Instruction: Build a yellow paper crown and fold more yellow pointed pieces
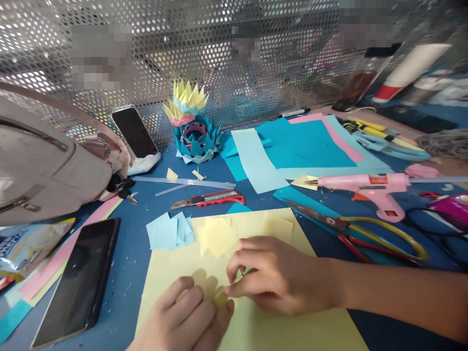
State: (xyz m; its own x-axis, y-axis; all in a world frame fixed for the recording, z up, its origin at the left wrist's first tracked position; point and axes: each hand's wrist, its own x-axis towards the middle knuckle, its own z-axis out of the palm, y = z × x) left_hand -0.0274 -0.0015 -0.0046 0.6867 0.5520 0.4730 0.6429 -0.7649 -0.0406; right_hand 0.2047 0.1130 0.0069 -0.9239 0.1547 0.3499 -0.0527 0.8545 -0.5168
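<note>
My right hand (272, 275) pinches a small yellow paper piece (220, 296) between thumb and forefinger, the other fingers curled loosely above it. My left hand (185, 319) comes up from the bottom edge with its fingers bent and pressed together, the fingertips touching the same little piece from the other side. How tightly the left hand grips I cannot tell, since the piece is mostly hidden between my hands.

Both hands rest on a large yellow sheet (292, 326) that lies flat on the blue table (131, 253). Just past my fingers, on the far part of that sheet, sits a loose pile of yellow squares (217, 236), and touching it on the left a pile of light blue squares (168, 231).

Beyond those lies a red box cutter (212, 199), with thin clear strips (190, 183) behind it. To my right, scissors (351, 231) with red and yellow handles lie beside the sheet, and a pink glue gun (365, 187) lies just beyond them. Blue and pink paper sheets (303, 146) spread out farther back. A folded paper flower (192, 124) of blue, yellow and pink stands against the perforated metal screen (219, 48). On my left a dark phone (78, 282) lies face up, and a beige bag (44, 165) sits behind it, with a second phone (134, 131) leaning on the screen.
</note>
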